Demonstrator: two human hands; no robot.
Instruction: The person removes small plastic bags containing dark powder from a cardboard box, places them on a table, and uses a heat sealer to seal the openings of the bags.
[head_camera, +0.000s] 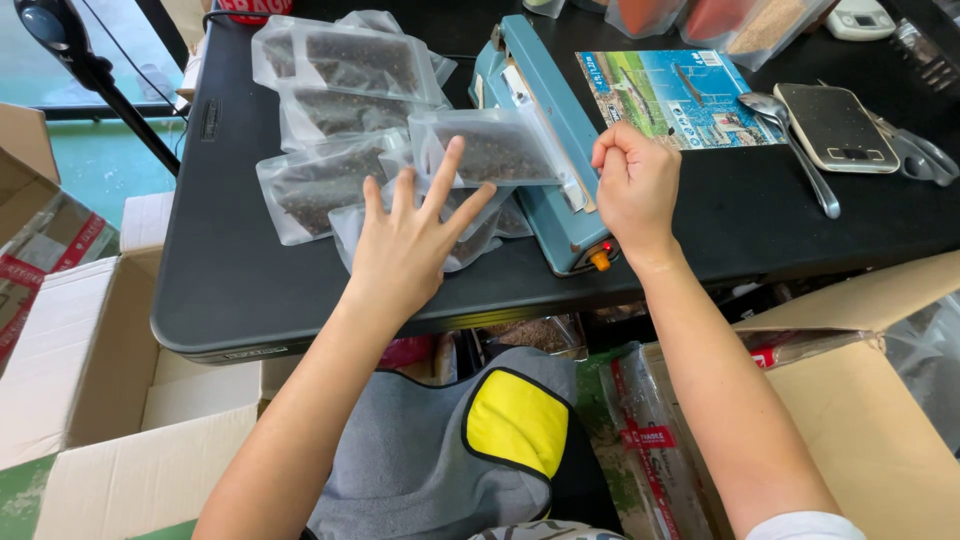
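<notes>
One view only, from a camera worn on the person's head. It looks steeply down and forward over the near edge of the black table (250, 290), at close range, within arm's reach of it. The table fills the upper half of the frame; its far edge is cut off at the top. Both forearms enter from the bottom edge, below the table. Left of the table, open cardboard boxes (90, 370) and a strip of floor are in view; right of it, another carton (860, 400). No second view exists, so no overlap applies.
</notes>
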